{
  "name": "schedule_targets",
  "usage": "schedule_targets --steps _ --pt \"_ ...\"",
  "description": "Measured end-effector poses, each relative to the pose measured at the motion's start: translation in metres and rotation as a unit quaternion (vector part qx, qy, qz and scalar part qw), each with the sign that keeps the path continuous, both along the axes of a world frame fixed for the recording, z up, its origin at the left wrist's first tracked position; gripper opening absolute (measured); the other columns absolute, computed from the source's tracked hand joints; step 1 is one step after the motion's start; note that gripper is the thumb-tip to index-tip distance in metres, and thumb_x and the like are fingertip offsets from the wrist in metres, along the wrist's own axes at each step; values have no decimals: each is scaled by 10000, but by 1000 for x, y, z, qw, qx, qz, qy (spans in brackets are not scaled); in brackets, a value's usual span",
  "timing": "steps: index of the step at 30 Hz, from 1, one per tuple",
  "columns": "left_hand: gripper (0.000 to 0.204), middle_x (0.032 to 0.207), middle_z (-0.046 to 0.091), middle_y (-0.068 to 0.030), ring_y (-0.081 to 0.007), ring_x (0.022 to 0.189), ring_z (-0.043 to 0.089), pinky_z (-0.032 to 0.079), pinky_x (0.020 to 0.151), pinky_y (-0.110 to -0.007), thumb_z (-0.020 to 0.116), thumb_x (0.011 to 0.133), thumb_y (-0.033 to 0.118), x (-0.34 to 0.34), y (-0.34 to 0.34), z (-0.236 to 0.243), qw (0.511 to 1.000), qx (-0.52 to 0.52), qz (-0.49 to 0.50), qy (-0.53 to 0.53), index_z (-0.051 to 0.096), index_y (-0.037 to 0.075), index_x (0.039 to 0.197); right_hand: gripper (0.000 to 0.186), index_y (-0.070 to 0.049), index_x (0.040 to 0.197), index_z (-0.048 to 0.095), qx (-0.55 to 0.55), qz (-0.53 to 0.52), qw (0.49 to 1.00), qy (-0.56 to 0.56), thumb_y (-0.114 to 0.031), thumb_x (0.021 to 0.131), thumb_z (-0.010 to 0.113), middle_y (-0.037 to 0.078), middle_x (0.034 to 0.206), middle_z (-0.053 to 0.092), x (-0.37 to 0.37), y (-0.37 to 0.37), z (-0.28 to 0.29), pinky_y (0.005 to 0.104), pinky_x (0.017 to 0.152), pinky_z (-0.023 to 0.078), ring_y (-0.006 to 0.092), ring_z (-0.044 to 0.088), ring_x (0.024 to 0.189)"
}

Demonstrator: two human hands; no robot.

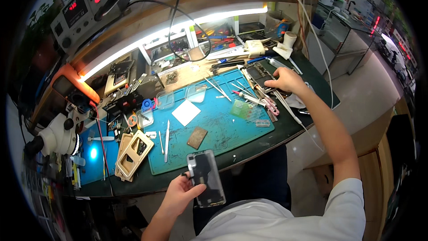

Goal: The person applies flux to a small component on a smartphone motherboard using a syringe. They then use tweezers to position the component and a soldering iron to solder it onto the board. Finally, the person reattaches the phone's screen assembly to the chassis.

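My left hand (180, 193) grips a phone screen assembly (206, 178) by its left edge, with the thumb across its dark inner face. It is tilted in front of the bench's near edge. My right hand (286, 80) reaches to the right end of the blue work mat (218, 120), its fingers curled down over a crowded heap of tools. What they pinch is too small to make out. Beside them are a dark phone part (257, 74), a syringe (250, 98) and pink-handled pliers (270, 106). On the mat are a brown block (197, 138), a white square (186, 112) and tweezers (167, 141).
Beige trays (134, 154) sit left of the mat, near a microscope (55, 136) and an orange multimeter (73, 89). Clear plastic boxes (195, 93) stand at the mat's back. A black cable (171, 31) hangs over the bench; a white cable (318, 40) runs down at right.
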State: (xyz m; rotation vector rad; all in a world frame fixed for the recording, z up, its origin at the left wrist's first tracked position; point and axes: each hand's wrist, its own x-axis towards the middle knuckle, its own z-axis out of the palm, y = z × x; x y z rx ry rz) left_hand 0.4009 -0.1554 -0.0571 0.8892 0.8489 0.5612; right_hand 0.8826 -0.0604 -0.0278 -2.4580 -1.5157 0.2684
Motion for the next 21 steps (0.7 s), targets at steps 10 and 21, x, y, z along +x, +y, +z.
schedule_targets --steps 10,21 --pt "440 1156 724 -99 -140 1017 698 560 933 -310 739 867 -99 -69 -30 2 982 23 181 -51 600 -54 1282 175 -115 954 713 127 -45 893 429 -283 999 707 -77 811 627 23 -42 30 196 595 409 23 516 681" --pt "452 1218 710 -114 -151 1085 688 557 964 -310 691 918 -107 -51 -16 0 981 -15 155 -119 562 -43 1346 331 -39 1248 711 -164 234 857 430 -249 992 706 16 969 692 -121 -51 24 269 734 505 95 622 870"
